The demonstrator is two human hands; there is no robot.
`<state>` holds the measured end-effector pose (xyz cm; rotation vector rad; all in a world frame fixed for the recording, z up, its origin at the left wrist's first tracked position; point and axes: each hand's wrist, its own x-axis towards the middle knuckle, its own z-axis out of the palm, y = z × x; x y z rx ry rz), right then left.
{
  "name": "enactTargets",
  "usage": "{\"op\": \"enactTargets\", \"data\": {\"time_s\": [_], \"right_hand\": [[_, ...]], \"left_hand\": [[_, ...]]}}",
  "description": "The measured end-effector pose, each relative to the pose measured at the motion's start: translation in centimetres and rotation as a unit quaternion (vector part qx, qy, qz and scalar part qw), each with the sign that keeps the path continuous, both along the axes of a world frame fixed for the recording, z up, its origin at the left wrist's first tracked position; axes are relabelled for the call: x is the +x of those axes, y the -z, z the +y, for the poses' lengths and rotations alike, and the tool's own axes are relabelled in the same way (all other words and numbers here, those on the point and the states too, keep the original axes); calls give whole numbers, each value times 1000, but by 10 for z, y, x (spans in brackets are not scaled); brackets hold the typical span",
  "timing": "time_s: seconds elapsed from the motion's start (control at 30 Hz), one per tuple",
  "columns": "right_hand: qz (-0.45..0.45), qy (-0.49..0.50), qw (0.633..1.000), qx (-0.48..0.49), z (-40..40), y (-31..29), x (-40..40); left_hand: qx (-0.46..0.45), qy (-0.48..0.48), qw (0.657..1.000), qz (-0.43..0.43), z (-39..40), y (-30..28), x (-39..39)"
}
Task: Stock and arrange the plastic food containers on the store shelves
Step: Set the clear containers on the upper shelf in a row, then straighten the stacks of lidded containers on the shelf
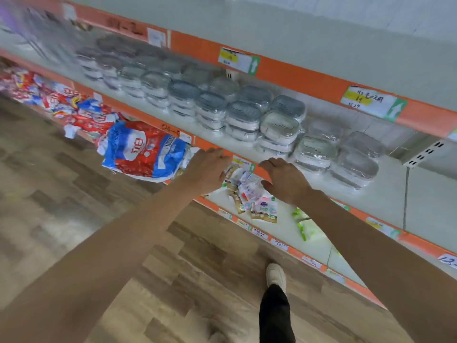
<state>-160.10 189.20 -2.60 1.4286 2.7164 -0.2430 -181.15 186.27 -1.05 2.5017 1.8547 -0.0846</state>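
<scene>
Both empty hands, left hand and right hand, are held with each grip relaxed apart at the middle shelf edge, where stacked plastic food containers should be squared gently into even rows.

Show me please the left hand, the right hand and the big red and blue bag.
left hand [210,169]: head view, back of the hand.
right hand [286,180]: head view, back of the hand.
bag [146,149]: head view, middle of its front.
</scene>
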Motion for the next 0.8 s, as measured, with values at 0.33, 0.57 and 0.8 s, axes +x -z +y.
{"op": "enactTargets", "data": {"time_s": [0.33,0.57,0.8], "right_hand": [[36,-77,996,-18,13,-48,-181],[78,-97,991,-39,77,-8,-311],[105,-53,987,-105,163,17,-455]], "left_hand": [[7,-148,988,-37,-36,-47,-168],[-33,-201,978,-41,17,-26,-287],[-71,-206,976,-27,110,-34,-437]]}}
